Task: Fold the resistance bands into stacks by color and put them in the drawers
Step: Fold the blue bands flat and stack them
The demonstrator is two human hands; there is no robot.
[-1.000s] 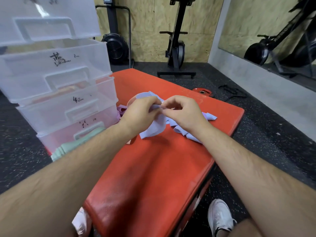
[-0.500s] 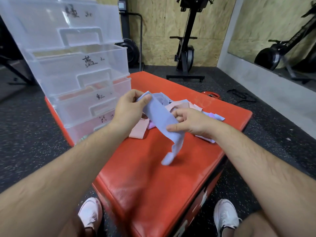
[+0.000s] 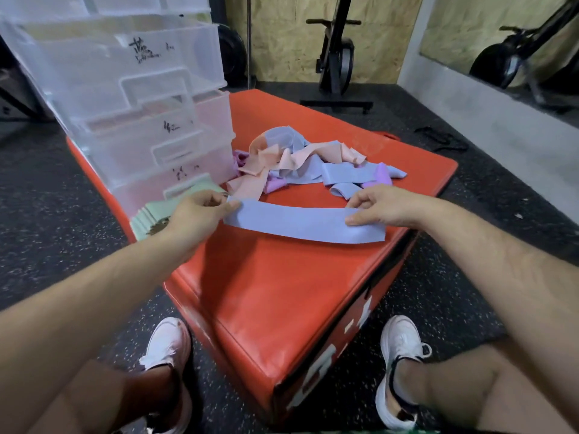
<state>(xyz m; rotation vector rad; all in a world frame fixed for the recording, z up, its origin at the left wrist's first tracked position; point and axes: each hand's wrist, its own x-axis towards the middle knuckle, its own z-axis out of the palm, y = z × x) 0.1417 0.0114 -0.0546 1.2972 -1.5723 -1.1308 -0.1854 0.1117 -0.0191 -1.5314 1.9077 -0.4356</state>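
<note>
A light blue resistance band is stretched flat across the red padded box. My left hand pinches its left end. My right hand holds it near the right end, thumb on top. Behind them lies a tangled pile of blue, peach and purple bands. A clear plastic drawer unit with handwritten labels stands at the box's left. A stack of folded green bands sits in front of its lowest drawer, partly hidden by my left hand.
The red box stands on black rubber gym floor. My two white shoes are at its near corner. An exercise bike stands by the wooden back wall, and a mirror lines the right wall.
The blue band was pulled out of the pile, hung from my left hand, and now lies stretched flat between both hands nearer to me. The view has tilted down.
</note>
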